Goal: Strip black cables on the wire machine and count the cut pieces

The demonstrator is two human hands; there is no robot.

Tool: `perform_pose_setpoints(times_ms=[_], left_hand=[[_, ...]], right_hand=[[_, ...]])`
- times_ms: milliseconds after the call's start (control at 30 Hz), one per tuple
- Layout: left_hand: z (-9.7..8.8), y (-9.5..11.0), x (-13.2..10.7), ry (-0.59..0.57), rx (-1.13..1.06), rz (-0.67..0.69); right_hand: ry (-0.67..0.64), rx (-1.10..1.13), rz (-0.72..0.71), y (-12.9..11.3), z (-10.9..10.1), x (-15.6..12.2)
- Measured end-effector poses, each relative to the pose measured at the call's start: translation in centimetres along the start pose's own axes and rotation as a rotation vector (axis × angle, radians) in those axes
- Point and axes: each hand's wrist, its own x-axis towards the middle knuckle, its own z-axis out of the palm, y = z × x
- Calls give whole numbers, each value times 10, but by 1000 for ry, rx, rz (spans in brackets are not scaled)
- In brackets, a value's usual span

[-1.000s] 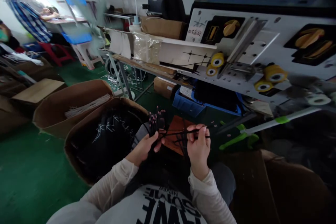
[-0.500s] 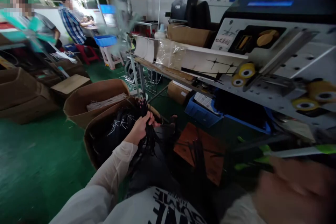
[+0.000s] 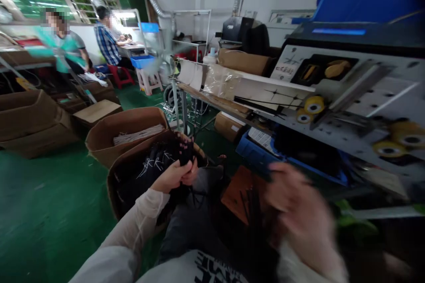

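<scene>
My left hand [image 3: 175, 174] is closed around a bundle of thin black cables [image 3: 186, 151], whose upper ends show small pinkish tips. It is beside a cardboard box [image 3: 114, 185] full of black cables tied with white ties [image 3: 156, 161]. My right hand [image 3: 300, 205] is raised on the right, smeared by motion. Its fingers cannot be made out clearly, nor can anything in them. Nearest to it, more dark cables [image 3: 250, 203] lie across a reddish-brown board [image 3: 234, 194] by my lap.
A machine with yellow rollers [image 3: 314, 105] stands on the right. Blue bins [image 3: 254, 152] sit below the bench. Another box [image 3: 99, 135] holds white cables. A fan [image 3: 61, 48] turns at the left, and two people sit at the back.
My right hand has swung from the lower right edge inward and up toward the brown board. My left hand keeps the cable bundle, slightly lower and further left. The view has tilted up.
</scene>
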Motion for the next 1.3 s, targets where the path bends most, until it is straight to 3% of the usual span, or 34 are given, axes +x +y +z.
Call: perform_pose_setpoints(times_ms=[100,200,400,567,733,867,967,1167,1300], left_hand=[[23,-24,0,-100,78,-88],[37,-42,-3,-161,142,-167],[42,-69,-9,-224,201,-326],[43,-78,-7,-287,231,-362],[48,-72,-5,-367,338,-416],[52,-67,-2,-453,426,-483],[51,-71,3,-508,360,-537],[40,-83,12,-479,49,-666],[36,-85,9,-427,24,-590]], right_hand=[[-236,132,336,40,40,17],[-203,273,321,66,54,32],[-101,294,151,62,30,39],[-91,283,103,54,16,38],[-28,169,200,55,9,38],[-216,114,382,67,8,41],[-261,175,403,73,9,43],[-216,239,251,66,12,43],[-111,281,246,74,6,50]])
